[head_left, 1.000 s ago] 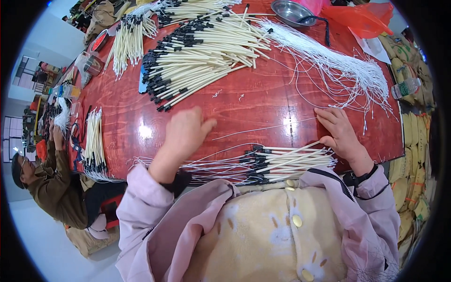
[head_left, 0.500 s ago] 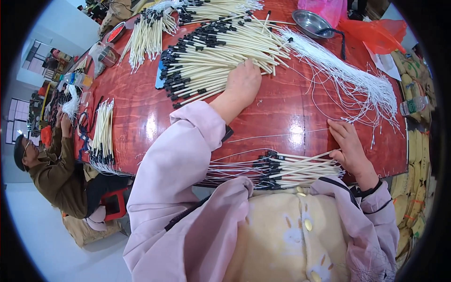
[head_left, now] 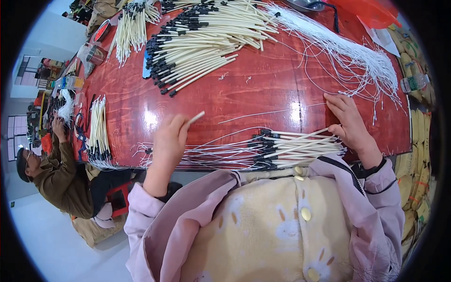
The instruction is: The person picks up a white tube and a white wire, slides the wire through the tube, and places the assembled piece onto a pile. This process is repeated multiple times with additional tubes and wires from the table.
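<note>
In the head view, the left hand point(head_left: 169, 141) is over the near left part of the red table point(head_left: 268, 84), thumb and fingers pinching a cream stick point(head_left: 197, 117), whose pale tip pokes out to the right. The rest of that stick is hidden by the hand.

Over on the right, the right hand point(head_left: 350, 123) has thumb and fingers spread apart, fingertips down at the right end of a single white string point(head_left: 268, 113) that runs left across the wood. The thumb sits just beside the near bundle of sticks point(head_left: 300, 149); whether it touches one, I cannot tell. That bundle lies along the near edge, black ends to the left, white cords trailing further left.

Far left of centre, here's the big pile of sticks point(head_left: 211, 40), black ends left; far right of it, a sheaf of white strings point(head_left: 343, 54) fans out. At the left, a co-worker point(head_left: 63, 178) sits beside the table.
</note>
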`<state>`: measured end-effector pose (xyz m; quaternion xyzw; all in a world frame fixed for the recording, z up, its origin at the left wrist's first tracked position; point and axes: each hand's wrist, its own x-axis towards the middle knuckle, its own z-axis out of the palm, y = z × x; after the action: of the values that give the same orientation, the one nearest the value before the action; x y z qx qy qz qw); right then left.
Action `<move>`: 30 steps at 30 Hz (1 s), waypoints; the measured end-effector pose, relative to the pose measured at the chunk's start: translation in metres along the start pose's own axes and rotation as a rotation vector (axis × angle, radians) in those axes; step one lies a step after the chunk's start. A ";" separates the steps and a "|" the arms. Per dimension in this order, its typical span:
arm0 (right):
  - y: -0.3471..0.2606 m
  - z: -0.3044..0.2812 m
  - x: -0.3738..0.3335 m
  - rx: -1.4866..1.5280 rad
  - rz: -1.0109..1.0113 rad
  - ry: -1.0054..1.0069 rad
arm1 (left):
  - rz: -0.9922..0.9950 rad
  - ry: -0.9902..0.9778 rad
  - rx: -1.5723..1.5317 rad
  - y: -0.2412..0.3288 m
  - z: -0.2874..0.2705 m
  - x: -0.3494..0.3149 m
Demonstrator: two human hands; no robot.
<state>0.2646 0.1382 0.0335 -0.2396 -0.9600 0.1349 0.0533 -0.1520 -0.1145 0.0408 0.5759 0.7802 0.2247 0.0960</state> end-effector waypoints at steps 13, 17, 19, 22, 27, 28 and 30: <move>-0.007 0.000 0.001 -0.021 0.018 0.001 | 0.106 -0.019 0.018 0.010 0.014 -0.012; -0.010 -0.001 0.002 -0.022 0.022 0.005 | 0.118 -0.018 0.005 0.011 0.015 -0.011; -0.011 -0.001 0.002 -0.021 0.024 0.005 | 0.121 -0.021 0.008 0.012 0.014 -0.011; -0.012 0.000 0.001 -0.022 0.027 0.009 | 0.128 -0.028 0.015 0.012 0.014 -0.010; -0.011 -0.001 0.002 -0.022 0.028 0.010 | 0.130 -0.026 0.018 0.014 0.016 -0.009; -0.011 -0.001 0.003 -0.027 0.032 0.002 | 0.127 -0.026 0.024 0.015 0.017 -0.009; -0.010 -0.003 0.003 -0.040 0.041 -0.014 | 0.125 -0.028 0.028 0.017 0.019 -0.007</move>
<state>0.2577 0.1316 0.0394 -0.2592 -0.9577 0.1185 0.0391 -0.1274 -0.1124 0.0309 0.6279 0.7443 0.2112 0.0844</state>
